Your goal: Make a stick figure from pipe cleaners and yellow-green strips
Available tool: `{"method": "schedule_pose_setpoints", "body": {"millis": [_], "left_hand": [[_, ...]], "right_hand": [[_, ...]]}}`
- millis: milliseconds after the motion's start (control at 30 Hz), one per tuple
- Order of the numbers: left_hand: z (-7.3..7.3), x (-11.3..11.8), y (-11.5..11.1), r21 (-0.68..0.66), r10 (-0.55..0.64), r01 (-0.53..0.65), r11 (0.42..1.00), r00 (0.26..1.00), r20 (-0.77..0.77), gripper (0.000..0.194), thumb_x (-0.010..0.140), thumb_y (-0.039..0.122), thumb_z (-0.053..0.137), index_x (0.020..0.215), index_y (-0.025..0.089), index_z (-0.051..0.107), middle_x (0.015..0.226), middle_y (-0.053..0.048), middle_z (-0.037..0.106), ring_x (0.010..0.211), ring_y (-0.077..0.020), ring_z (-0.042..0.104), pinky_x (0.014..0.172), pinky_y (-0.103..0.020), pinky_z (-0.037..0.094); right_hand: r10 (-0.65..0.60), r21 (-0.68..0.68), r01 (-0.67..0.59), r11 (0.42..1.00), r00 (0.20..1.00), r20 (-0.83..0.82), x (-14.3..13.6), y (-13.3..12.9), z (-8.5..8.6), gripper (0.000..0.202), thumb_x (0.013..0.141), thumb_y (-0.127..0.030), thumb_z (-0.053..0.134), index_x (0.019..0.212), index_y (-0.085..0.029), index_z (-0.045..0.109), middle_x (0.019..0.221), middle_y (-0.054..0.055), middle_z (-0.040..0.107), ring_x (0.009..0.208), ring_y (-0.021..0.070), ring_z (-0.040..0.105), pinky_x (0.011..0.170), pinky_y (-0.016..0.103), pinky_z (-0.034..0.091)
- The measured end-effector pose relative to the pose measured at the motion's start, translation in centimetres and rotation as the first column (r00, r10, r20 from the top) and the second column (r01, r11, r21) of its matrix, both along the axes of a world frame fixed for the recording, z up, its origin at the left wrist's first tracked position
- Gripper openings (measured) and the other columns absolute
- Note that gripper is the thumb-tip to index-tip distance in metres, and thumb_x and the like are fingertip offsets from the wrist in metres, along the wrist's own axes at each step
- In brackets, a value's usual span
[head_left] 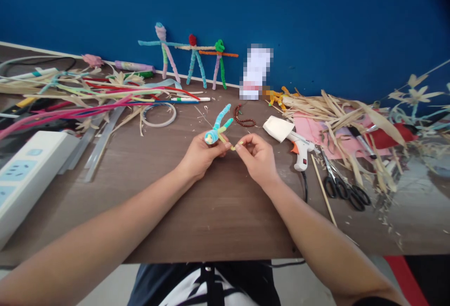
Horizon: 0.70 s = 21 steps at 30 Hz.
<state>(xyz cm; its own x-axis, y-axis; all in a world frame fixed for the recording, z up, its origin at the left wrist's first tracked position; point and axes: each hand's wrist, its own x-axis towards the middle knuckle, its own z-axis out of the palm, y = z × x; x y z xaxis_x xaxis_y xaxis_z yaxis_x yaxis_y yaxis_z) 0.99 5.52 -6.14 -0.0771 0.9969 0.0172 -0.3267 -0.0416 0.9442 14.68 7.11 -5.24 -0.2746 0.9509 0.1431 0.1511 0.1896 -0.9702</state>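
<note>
A small pipe-cleaner figure (218, 122), blue with yellow-green parts, is between my two hands above the table. My left hand (206, 156) is closed round its lower part, with the coiled blue end by the thumb. My right hand (258, 156) pinches the tip of a yellow-green pipe cleaner (228, 145) that runs from the figure. Three finished-looking pipe-cleaner figures lean on the blue wall behind: one with a lilac head (161, 32), one with a red head (192, 40), one with a green head (220, 46).
Loose pipe cleaners (70, 114) and a power strip (28, 175) are at left, beside a tape roll (172, 119). A beaded bracelet (242, 121) lies ahead. At right are a hot glue gun (300, 149), scissors (341, 186), a thin stick (323, 191) and dried husk strips (337, 114).
</note>
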Motion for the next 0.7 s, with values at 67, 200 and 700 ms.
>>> {"method": "schedule_pose_setpoints", "body": {"millis": [67,200,700], "left_hand": [[0.05,0.03,-0.1,0.007,-0.02,0.02,1.0,1.0,-0.008,0.011,0.059,0.018,0.068,0.064,0.015,0.059,0.056,0.002,0.053,0.049,-0.0075,0.047,0.05,-0.022,0.039],[0.08,0.0,-0.15,-0.017,-0.063,0.064,0.998,0.997,0.04,0.013,0.057,0.018,0.069,0.061,0.014,0.058,0.057,0.002,0.053,0.049,-0.0066,0.047,0.048,-0.02,0.038],[-0.19,0.1,0.15,-0.046,0.095,-0.089,0.995,0.984,0.15,0.01,0.059,0.017,0.068,0.063,0.018,0.058,0.06,0.002,0.058,0.049,-0.0072,0.049,0.05,-0.021,0.041]], "right_hand": [[0.009,-0.159,-0.031,0.987,0.99,-0.142,-0.06,0.32,-0.09,0.013,0.069,-0.027,0.055,0.066,-0.018,0.045,0.051,-0.006,0.041,0.037,0.0047,0.034,0.037,0.019,0.024],[0.012,-0.41,-0.155,0.899,0.944,-0.33,-0.07,0.61,0.14,0.017,0.065,-0.026,0.056,0.063,-0.018,0.042,0.046,-0.009,0.038,0.032,0.0035,0.032,0.034,0.019,0.02],[0.159,-0.607,-0.396,0.689,0.9,-0.406,-0.52,-0.22,0.06,0.023,0.071,-0.035,0.053,0.062,-0.017,0.043,0.048,-0.008,0.043,0.029,0.0015,0.029,0.03,0.016,0.019]]}}
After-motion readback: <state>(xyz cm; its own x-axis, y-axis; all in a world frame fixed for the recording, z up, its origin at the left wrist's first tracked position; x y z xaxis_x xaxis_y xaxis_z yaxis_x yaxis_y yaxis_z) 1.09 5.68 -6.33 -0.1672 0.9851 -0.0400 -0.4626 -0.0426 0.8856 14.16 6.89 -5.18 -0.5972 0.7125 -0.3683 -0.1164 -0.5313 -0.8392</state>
